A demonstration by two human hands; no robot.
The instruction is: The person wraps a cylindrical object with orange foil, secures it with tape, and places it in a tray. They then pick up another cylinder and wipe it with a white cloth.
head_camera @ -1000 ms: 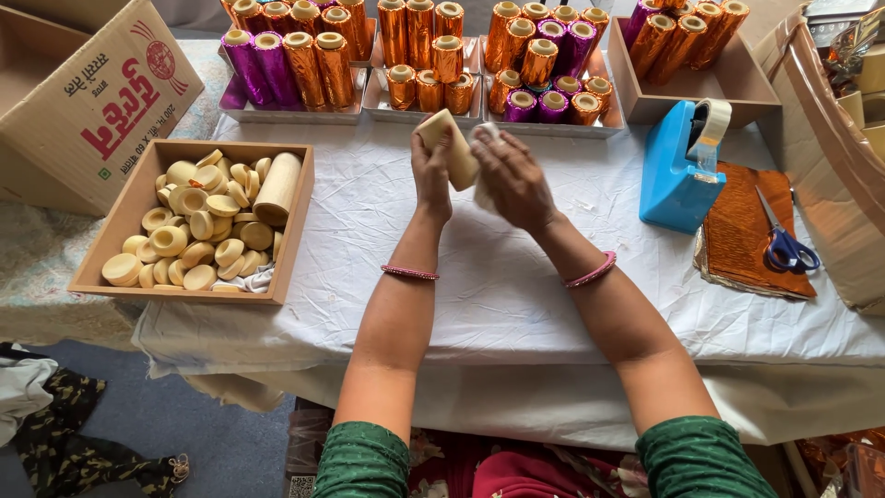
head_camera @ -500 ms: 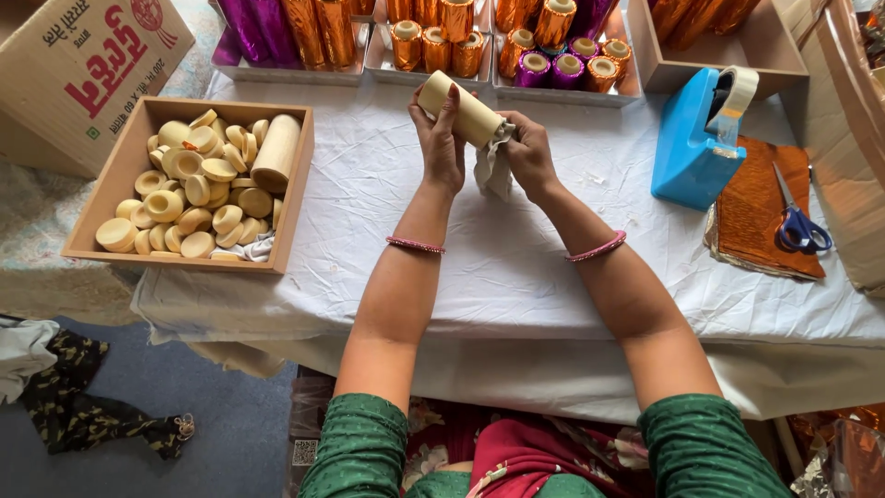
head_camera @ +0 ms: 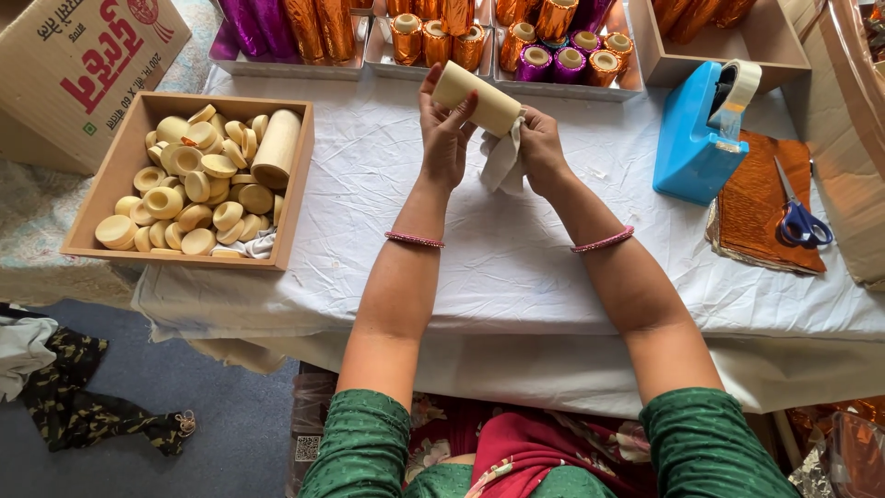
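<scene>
1. Cream cylinder [head_camera: 476,98] held above the white tablecloth [head_camera: 516,249], long axis tilted: one end points up-left, other end down-right.
2. Left hand [head_camera: 446,138] curls around the cylinder's upper-left end, fingers wrapped.
3. Right hand [head_camera: 538,152] pinches a white cloth [head_camera: 501,159] against the lower-right end.
4. Wooden tray [head_camera: 124,166] of cream discs well left; blue tape dispenser [head_camera: 693,138] to the right.

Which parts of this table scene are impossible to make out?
- Head view: the white cloth is mostly covered by the right hand.
- Pale cream cylinder: its underside is hidden by the left hand.
- Foil-wrapped rolls in the grey trays: cut off by the top edge.
</scene>
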